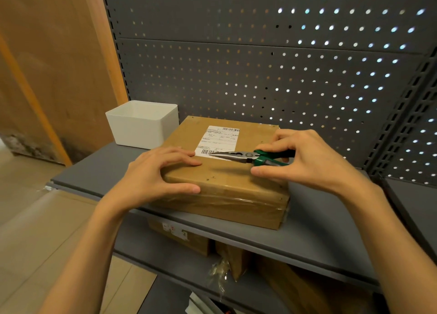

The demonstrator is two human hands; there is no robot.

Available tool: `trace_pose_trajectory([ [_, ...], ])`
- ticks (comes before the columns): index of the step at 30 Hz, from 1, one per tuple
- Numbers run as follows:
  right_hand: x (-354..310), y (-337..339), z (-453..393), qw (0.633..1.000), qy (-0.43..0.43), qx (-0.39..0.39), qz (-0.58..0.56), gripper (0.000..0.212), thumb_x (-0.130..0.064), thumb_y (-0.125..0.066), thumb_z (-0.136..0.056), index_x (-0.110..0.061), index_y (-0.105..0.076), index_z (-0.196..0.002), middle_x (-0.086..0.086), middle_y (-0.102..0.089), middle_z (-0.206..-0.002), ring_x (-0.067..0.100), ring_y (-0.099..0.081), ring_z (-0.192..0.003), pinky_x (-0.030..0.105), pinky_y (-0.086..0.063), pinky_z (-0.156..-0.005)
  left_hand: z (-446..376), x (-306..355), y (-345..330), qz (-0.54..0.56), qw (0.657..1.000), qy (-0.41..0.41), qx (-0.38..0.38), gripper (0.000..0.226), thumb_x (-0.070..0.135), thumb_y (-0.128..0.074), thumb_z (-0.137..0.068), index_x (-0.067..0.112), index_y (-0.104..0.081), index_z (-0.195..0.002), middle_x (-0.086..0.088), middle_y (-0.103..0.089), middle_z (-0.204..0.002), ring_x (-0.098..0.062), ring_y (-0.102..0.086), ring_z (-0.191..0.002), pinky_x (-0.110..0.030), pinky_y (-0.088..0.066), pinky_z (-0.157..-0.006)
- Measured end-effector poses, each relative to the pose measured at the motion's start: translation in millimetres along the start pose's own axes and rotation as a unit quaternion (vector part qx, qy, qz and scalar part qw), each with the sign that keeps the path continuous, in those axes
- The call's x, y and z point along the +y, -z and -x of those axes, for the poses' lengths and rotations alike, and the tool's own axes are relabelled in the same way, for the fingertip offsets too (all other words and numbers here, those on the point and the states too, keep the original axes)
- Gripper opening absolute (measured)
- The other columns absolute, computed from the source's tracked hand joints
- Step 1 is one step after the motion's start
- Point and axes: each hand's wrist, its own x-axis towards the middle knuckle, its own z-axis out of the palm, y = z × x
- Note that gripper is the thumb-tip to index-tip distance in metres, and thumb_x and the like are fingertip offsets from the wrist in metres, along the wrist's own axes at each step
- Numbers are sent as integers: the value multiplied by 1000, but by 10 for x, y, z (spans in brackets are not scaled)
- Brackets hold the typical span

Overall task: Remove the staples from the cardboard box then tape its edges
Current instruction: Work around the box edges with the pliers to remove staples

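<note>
Right hand [305, 158] grips the green handles of the long-nose pliers [248, 157], fingers curled round them, thumb low on the near side. The pliers lie almost flat over the top of the cardboard box [224, 178], tips pointing left and sitting over the bottom edge of the shipping label [218, 139]. Jaws look closed or nearly so, with nothing visibly caught in them.

Left hand [163, 171] is spread open over the box's near-left corner: fingers straight-ish on the top face, thumb down the front side. It braces the box and holds nothing.

The box sits on the grey shelf [319, 221], mid-shelf, with clear film or tape glinting along its front face. Small dark marks show on the top near the front edge and at the corners. They could be staples, but it is too small to tell.

Judgement: staple removal is in hand and taping has not started; no tape roll is in view.

To do this step well:
- keep the left hand pressing down so the box can't slide
- bring the tips in low under the staple crown
- lever up gently, then pull straight so the card doesn't tear
- keep the tips clear of the left fingers

The white bin [144, 124], touching or just behind the box's far-left corner, looks a likely place for pulled staples.
</note>
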Motion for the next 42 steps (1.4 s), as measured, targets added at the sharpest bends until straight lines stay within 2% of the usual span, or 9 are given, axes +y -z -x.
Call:
trace_pose_trajectory([
  [8, -97, -284, -490, 998, -7, 64, 22, 45, -56, -66, -73, -30, -69, -109, -9, -62, -84, 12, -54, -76, 34, -45, -63, -3, 29, 11, -19, 1000, 1, -5, 66, 79, -56, -58, 49, -53, -117, 30, -46, -129, 3, -40, -122, -43, -36, -105],
  [14, -301, -556, -1112, 995, -30, 70, 65, 40, -58, -64, -74, -33, -70, -105, -10, -54, -76, 17, -53, -81, 28, -34, -61, -66, 24, 85, -25, 997, 60, -46, 84, 84, -53, -53, 39, -45, -124, 18, -36, -122, -2, -35, -115, -28, -37, -97],
  [17, -392, -698, -1365, 993, -41, 75, 83, 37, -57, -65, -73, -32, -72, -100, -5, -61, -75, 21, -57, -78, 30, -38, -64, -122, -31, 96, 11, 993, 117, 7, 92, 88, -44, -58, 27, -48, -127, 11, -39, -121, -6, -38, -113, -25, -33, -90],
  [20, -472, -827, -1597, 992, -55, 73, 91, 34, -53, -66, -73, -29, -73, -96, -1, -67, -75, 23, -60, -76, 30, -44, -64, -194, -144, 86, 31, 980, 189, 58, 85, 75, -53, -68, 17, -46, -130, 3, -47, -123, -13, -47, -106, -28, -39, -83],
  [22, -512, -916, -1730, 991, -61, 70, 94, 34, -52, -65, -74, -28, -73, -97, -3, -64, -71, 21, -59, -71, 28, -41, -60, -216, -215, 61, 42, 971, 230, 43, 73, 69, -58, -71, 19, -47, -123, 2, -53, -116, -14, -51, -97, -28, -41, -76],
  [26, -531, -1068, -1916, 990, -89, 61, 95, 32, -50, -66, -74, -24, -74, -91, 0, -61, -69, 23, -57, -69, 27, -39, -58, -208, -285, -5, 57, 965, 252, 29, 67, 79, -52, -63, 26, -48, -103, 7, -56, -103, -15, -55, -91, -33, -46, -72],
  [29, -520, -1156, -2001, 989, -103, 48, 94, 31, -49, -65, -76, -21, -73, -88, 2, -66, -77, 24, -62, -75, 32, -51, -65, -212, -298, -11, 51, 967, 247, 19, 74, 84, -45, -57, 27, -47, -103, 5, -57, -106, -17, -56, -94, -37, -49, -78],
  [37, -543, -1247, -2064, 988, -113, 42, 96, 33, -45, -66, -74, -18, -70, -93, 3, -67, -88, 25, -62, -82, 34, -51, -69, -233, -333, -17, 55, 967, 250, 11, 69, 83, -45, -57, 30, -44, -102, 9, -53, -104, -14, -53, -92, -34, -44, -71],
  [42, -529, -1207, -2025, 990, -136, 26, 24, 37, -43, -70, -73, -11, -71, -90, 7, -68, -85, 21, -61, -79, 36, -53, -68, -224, -318, -11, 48, 967, 250, 18, 69, 84, -44, -57, 30, -45, -101, 10, -53, -100, -14, -53, -91, -35, -44, -72],
])
